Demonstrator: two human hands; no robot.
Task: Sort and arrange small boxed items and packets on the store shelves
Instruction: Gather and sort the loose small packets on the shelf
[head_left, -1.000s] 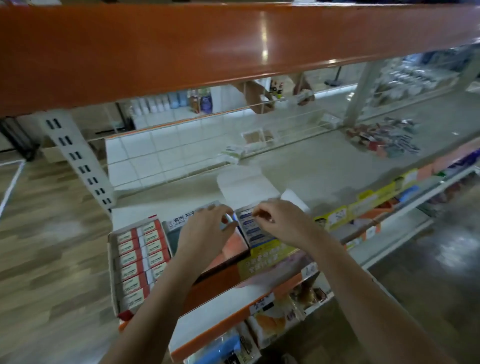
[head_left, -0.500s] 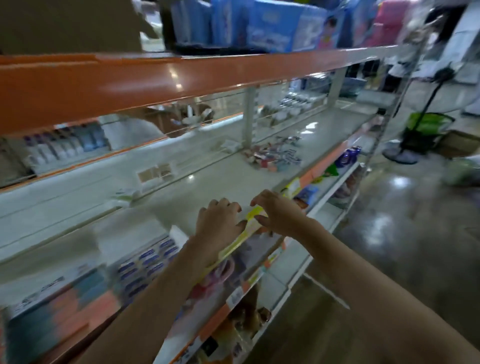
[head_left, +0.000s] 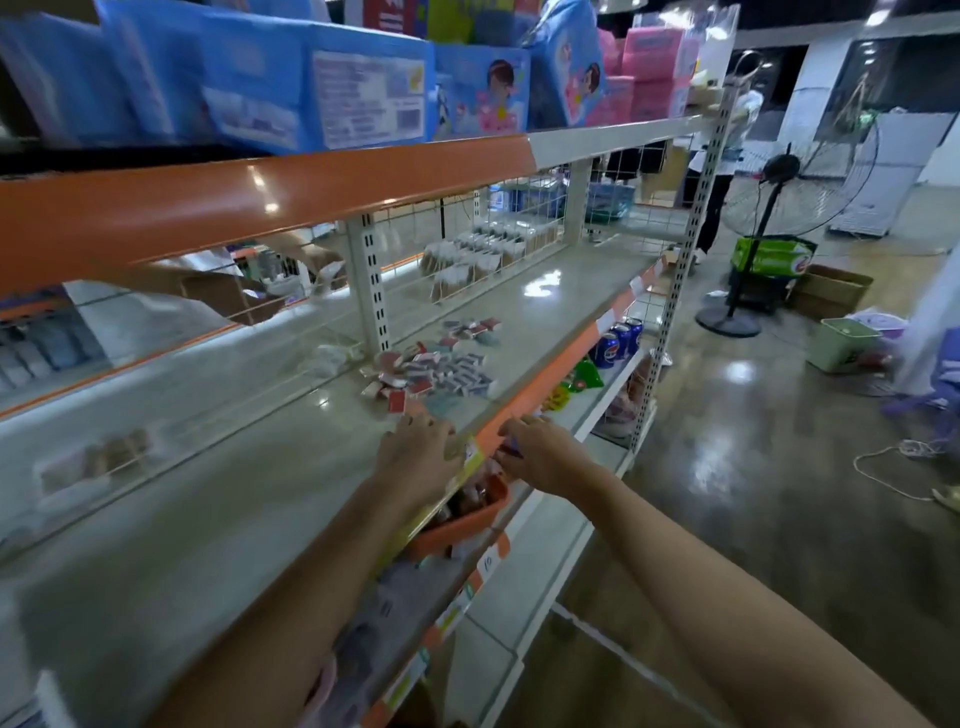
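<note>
As arms reach, left hand (head_left: 418, 447) on shelf edge (head_left: 540, 395)

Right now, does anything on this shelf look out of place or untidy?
Yes. The small boxes on the middle shelf lie in a loose, jumbled heap at mixed angles, unlike the rowed packets behind. Both hands are at the shelf's front edge, short of the heap.

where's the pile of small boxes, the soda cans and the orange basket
pile of small boxes (head_left: 434, 370), head view, middle of heap
soda cans (head_left: 618, 340), head view, blue can side
orange basket (head_left: 462, 525), head view, front wall
</note>
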